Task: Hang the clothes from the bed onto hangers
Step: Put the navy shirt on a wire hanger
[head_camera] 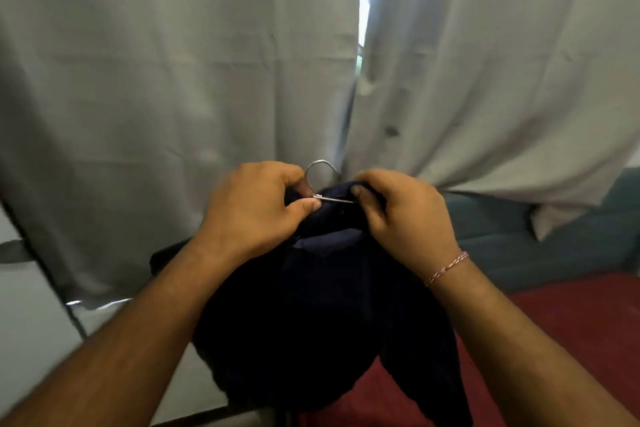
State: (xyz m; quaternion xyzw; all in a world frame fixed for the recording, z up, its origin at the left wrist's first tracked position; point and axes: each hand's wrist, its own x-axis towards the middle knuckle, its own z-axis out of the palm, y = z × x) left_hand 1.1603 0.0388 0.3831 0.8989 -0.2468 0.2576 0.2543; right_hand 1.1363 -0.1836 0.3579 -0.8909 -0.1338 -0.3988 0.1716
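Head view. Nearest: two bare forearms reaching forward, a thin thread bracelet [446, 269] on the right wrist. Between them, a dark navy garment [325, 315] held up in the air, its body and one sleeve hanging down over a dark red bed cover [571, 333].

Left hand [252, 208]: curled grip, thumb and fingers pinching the neck of a metal hanger [320, 172] together with the cloth just below the hook. Right hand [405, 210]: curled grip as well, fingers bunching the garment's collar edge beside the hanger's wire arm. Only the hook and a short run of wire visible; the rest hidden inside the fabric.

Behind: pale grey curtains [173, 62] with a narrow bright gap, a teal cushion or mattress edge [519, 246] at right, a pale surface at lower left.

Progress, as a judgement: hanger apparently inside the neck opening, collar being seated around the hook; shoulders probably not yet settled on the arms. Remaining for this piece: straightening and hanging up. No other clothes visible, so amount left on the bed impossible to tell.
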